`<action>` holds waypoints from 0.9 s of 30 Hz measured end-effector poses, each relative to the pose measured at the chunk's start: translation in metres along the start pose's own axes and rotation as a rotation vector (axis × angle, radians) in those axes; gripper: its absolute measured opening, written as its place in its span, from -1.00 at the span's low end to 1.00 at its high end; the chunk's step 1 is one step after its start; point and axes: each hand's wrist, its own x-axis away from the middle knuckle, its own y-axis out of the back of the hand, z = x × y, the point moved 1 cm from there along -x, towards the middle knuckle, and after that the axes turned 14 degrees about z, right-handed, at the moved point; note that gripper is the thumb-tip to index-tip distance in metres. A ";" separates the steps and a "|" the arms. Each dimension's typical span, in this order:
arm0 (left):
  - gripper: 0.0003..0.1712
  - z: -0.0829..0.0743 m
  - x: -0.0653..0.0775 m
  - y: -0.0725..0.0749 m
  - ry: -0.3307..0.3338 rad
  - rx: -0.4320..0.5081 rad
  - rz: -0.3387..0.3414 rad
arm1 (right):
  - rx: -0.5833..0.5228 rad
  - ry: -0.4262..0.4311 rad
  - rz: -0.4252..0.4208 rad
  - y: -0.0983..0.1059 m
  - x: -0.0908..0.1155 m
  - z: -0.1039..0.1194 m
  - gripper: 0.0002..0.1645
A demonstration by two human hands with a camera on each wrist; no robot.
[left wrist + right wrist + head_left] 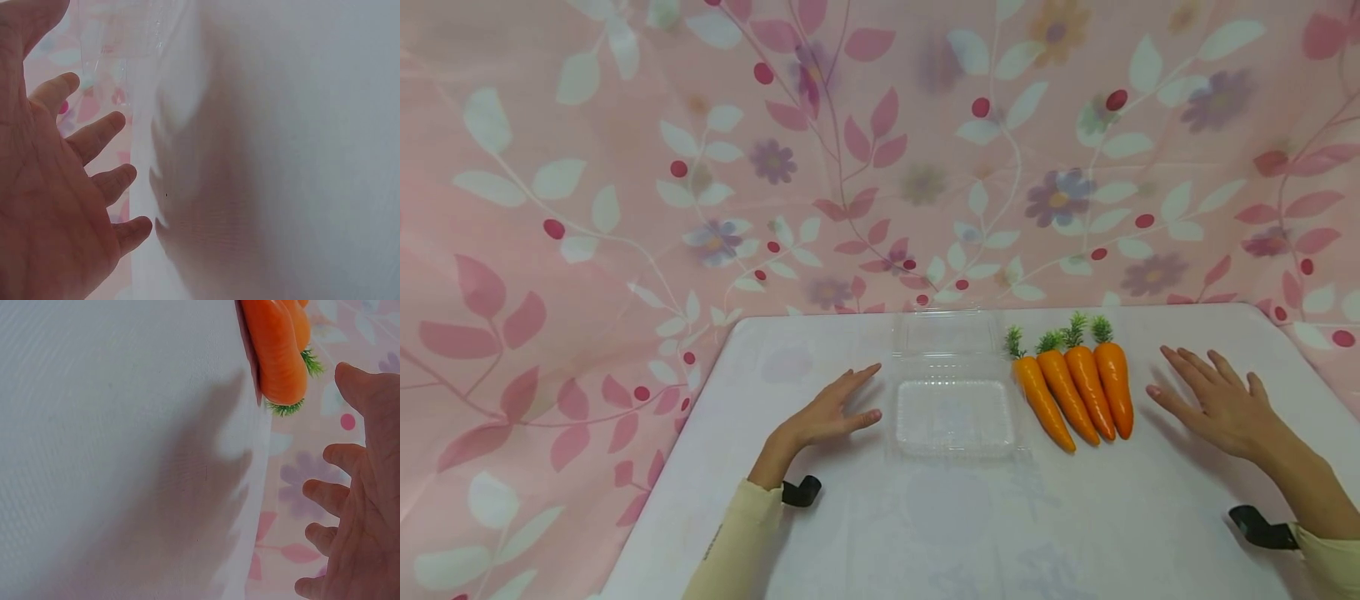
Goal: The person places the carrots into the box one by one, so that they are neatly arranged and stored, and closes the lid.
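Several orange carrots with green leafy tops lie side by side on the white table, right of a clear plastic box. The box stands with its lid folded back behind it. My left hand is held over the table just left of the box, fingers spread and holding nothing. Right of the carrots, my right hand hovers with straight, parted fingers. One carrot shows at the top of the right wrist view, past the thumb. In the left wrist view, part of the clear box appears beyond the hand.
The table has a white cover with faint patterns. Behind it and along its left side hangs a pink floral cloth. Black wrist mounts stick out from both forearms.
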 end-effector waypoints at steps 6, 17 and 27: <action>-0.07 -0.001 -0.001 -0.001 -0.004 -0.007 0.018 | -0.004 0.000 -0.001 -0.001 0.001 0.001 0.01; -0.10 -0.002 -0.003 -0.003 -0.011 -0.022 0.025 | 0.002 0.004 0.005 -0.002 -0.001 0.002 0.01; -0.06 -0.002 -0.005 -0.004 0.004 0.011 0.044 | 0.000 0.008 0.003 -0.002 -0.001 0.005 0.00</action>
